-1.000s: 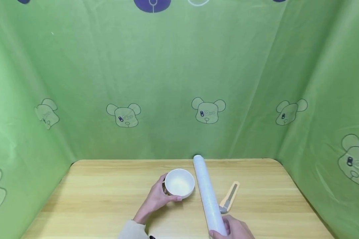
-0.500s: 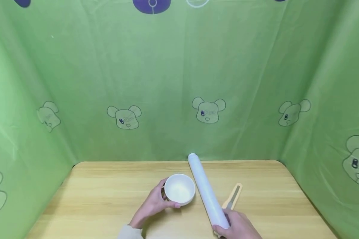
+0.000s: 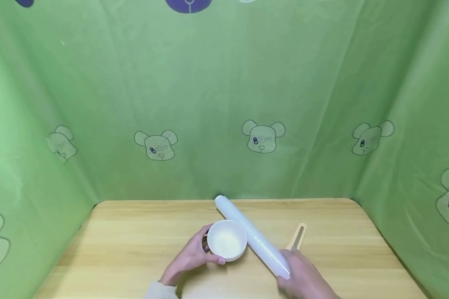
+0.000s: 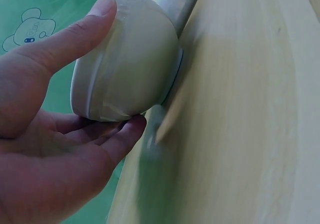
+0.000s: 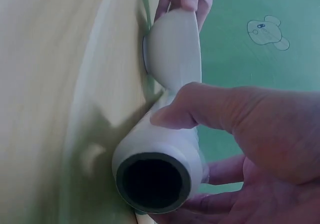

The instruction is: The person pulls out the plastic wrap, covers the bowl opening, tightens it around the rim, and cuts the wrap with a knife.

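A white bowl (image 3: 227,240) sits near the middle of the wooden table. My left hand (image 3: 194,255) grips its left side, the thumb at the near rim and the fingers round the far side. Wrinkled clear film clings to the bowl's outer wall (image 4: 132,58) in the left wrist view. My right hand (image 3: 303,272) holds the near end of a long white roll of cling film (image 3: 260,245), the thumb on top and fingers beneath. The roll slants behind the bowl, close to its right side. Its hollow core (image 5: 153,183) faces the right wrist camera.
A pale orange utility knife (image 3: 298,236) lies on the table (image 3: 134,241) just beyond my right hand, which covers its near end. Green curtains (image 3: 209,174) printed with bear heads stand along the table's back and sides.
The roll's far end has swung left, from right of the bowl to behind it. My right hand has shifted right and away from me, now covering part of the knife. My left hand keeps its grip.
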Available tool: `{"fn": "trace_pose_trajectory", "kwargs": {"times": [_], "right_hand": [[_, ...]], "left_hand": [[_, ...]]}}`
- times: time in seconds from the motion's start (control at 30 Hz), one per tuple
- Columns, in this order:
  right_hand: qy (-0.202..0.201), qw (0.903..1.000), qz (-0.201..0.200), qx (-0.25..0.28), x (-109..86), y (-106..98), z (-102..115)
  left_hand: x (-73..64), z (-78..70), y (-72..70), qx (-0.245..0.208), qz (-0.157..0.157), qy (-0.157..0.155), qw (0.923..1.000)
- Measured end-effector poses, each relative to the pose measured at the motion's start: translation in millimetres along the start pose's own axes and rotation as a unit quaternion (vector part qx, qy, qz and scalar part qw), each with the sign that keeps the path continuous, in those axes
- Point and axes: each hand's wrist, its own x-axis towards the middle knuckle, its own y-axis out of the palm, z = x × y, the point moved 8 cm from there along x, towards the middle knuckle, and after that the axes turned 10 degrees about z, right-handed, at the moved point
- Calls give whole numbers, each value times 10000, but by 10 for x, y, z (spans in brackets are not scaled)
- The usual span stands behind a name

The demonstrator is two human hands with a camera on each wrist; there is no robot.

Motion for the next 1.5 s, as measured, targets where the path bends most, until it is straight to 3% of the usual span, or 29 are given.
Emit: {"fn": "trace_pose_trajectory", "kwargs": {"times": [0.3, 0.7, 1.03, 1.23, 1.5], "right_hand": [[-482, 9977, 1, -472, 342, -169, -91], [-1053, 9943, 114, -136, 860, -196, -179], [-1355, 9907, 63, -130, 1327, -256, -175], [-1658, 9861, 46, -8, 1491, -275, -114], [-1404, 9900, 61, 111, 1590, -246, -129]], "left_hand": [[2, -6, -7, -101, 165, -16, 9998], [10, 27, 152, -219, 332, 65, 9992], [94, 5, 125, -409, 307, 180, 9985], [171, -15, 115, -457, 313, 214, 9982], [257, 12, 107, -607, 388, 291, 9970]]}}
